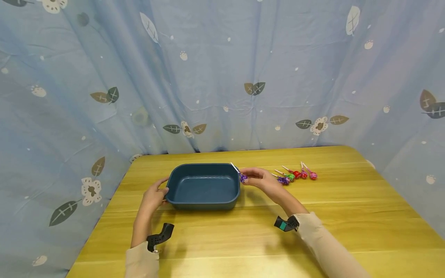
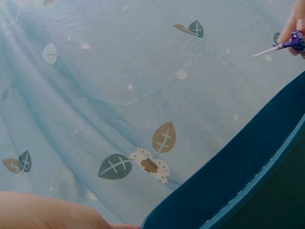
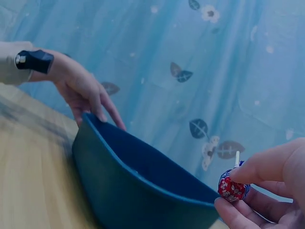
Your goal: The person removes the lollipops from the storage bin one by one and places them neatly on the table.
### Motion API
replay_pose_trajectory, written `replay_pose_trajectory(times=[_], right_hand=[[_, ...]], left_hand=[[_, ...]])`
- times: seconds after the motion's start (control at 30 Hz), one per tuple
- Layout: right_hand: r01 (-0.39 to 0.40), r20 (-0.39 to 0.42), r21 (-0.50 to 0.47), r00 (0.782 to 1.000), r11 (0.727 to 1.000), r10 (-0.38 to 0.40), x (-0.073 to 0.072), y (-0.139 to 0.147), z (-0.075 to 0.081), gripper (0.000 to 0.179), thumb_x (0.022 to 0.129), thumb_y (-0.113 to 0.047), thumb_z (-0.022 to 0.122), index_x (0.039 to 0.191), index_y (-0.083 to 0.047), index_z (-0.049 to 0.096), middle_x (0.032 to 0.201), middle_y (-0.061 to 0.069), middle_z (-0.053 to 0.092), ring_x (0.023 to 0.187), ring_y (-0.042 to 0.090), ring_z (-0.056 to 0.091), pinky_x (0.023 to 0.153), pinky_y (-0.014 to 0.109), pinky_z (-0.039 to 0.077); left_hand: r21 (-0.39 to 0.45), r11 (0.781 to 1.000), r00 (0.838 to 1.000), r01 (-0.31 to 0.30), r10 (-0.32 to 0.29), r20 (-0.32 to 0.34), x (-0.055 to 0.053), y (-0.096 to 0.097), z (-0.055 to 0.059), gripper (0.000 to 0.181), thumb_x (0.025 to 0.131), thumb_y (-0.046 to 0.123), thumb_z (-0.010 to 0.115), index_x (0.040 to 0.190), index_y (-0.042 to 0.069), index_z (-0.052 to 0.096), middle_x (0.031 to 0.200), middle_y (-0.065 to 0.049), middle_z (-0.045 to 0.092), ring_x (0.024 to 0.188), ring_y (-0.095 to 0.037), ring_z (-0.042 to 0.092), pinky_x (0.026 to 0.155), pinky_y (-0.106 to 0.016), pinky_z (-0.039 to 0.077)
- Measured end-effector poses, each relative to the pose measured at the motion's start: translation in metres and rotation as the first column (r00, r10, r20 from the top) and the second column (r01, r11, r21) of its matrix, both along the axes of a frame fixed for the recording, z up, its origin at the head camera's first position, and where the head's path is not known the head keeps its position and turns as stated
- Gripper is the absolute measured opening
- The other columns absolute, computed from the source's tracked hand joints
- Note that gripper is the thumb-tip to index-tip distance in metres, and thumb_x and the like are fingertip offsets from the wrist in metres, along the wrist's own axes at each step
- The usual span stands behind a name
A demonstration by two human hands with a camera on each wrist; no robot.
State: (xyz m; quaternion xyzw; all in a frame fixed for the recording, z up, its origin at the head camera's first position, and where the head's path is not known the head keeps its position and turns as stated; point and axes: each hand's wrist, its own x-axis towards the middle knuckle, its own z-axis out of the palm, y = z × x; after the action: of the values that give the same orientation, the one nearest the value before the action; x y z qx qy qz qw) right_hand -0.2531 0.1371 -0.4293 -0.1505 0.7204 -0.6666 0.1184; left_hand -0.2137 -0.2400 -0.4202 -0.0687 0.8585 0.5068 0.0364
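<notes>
A dark blue rectangular container (image 1: 203, 206) stands on the table, its inside bare in the head view. At its left end my left hand (image 1: 152, 197) holds the rim, thumb on top and fingers along the outer side. My right hand (image 1: 263, 183) pinches a purple-wrapped lollipop (image 1: 243, 178) by its candy end, right beside the container's right rim. The white stick points up and to the left, overlapping the rim in the head view. In the right wrist view the lollipop (image 3: 232, 186) shows red and blue on its wrapper.
Several more lollipops (image 1: 289, 177), with purple, green, red and pink wrappers, lie on the wooden table (image 1: 222, 243) to the right of my right hand. A pale blue patterned curtain (image 1: 222, 77) hangs behind the table and along its sides.
</notes>
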Motion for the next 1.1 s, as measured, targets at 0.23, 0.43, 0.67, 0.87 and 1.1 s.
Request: replay_pose_trajectory(times=[0.23, 0.43, 0.67, 0.87, 1.1], right_hand=[[0.065, -0.007, 0.039, 0.998, 0.997, -0.065, 0.002, 0.021, -0.01, 0.042, 0.091, -0.015, 0.066, 0.132, -0.007, 0.059, 0.127, 0.021, 0.058, 0.104, 0.023, 0.062, 0.098, 0.056, 0.038], [0.1, 0.007, -0.038, 0.995, 0.994, -0.099, 0.006, 0.047, -0.017, 0.043, 0.094, -0.01, 0.061, 0.135, 0.001, 0.054, 0.13, 0.027, 0.052, 0.108, 0.031, 0.06, 0.099, 0.055, 0.039], [0.19, -0.032, -0.062, 0.981, 0.98, -0.192, 0.012, 0.091, -0.024, 0.042, 0.097, -0.006, 0.055, 0.135, 0.011, 0.048, 0.134, 0.021, 0.049, 0.103, 0.014, 0.061, 0.096, 0.044, 0.045], [0.321, -0.05, -0.046, 0.945, 0.946, -0.323, 0.017, 0.128, -0.028, 0.044, 0.098, -0.009, 0.057, 0.134, 0.013, 0.048, 0.14, 0.025, 0.041, 0.102, 0.005, 0.06, 0.091, 0.033, 0.049], [0.48, 0.067, -0.094, 0.877, 0.872, -0.476, 0.026, 0.171, -0.029, 0.049, 0.098, -0.014, 0.058, 0.141, 0.006, 0.045, 0.118, 0.0, 0.055, 0.099, 0.009, 0.06, 0.088, 0.025, 0.049]], left_hand=[[0.0, 1.0, 1.0, -0.004, 0.004, -0.006, 0.0, -0.001, -0.001, 0.048, 0.102, 0.009, 0.045, 0.149, 0.003, 0.036, 0.103, -0.025, 0.066, 0.073, -0.019, 0.062, 0.067, -0.039, 0.052], [-0.003, 1.0, 1.0, -0.007, 0.007, -0.004, 0.0, 0.0, -0.001, 0.048, 0.102, 0.009, 0.045, 0.149, 0.004, 0.036, 0.105, -0.026, 0.065, 0.073, -0.02, 0.062, 0.068, -0.039, 0.052], [-0.012, 1.0, 1.0, -0.005, 0.004, -0.005, 0.0, 0.0, 0.0, 0.048, 0.102, 0.009, 0.045, 0.149, 0.004, 0.036, 0.101, -0.025, 0.065, 0.075, -0.024, 0.062, 0.067, -0.039, 0.052], [-0.006, 1.0, 1.0, -0.005, 0.005, -0.008, 0.0, 0.002, 0.002, 0.048, 0.102, 0.009, 0.044, 0.149, 0.003, 0.035, 0.1, -0.025, 0.065, 0.076, -0.026, 0.062, 0.065, -0.038, 0.05], [-0.006, 1.0, 1.0, -0.003, 0.003, -0.009, 0.001, 0.002, 0.001, 0.048, 0.102, 0.008, 0.044, 0.149, 0.003, 0.035, 0.106, -0.027, 0.064, 0.075, -0.021, 0.063, 0.066, -0.039, 0.052]])
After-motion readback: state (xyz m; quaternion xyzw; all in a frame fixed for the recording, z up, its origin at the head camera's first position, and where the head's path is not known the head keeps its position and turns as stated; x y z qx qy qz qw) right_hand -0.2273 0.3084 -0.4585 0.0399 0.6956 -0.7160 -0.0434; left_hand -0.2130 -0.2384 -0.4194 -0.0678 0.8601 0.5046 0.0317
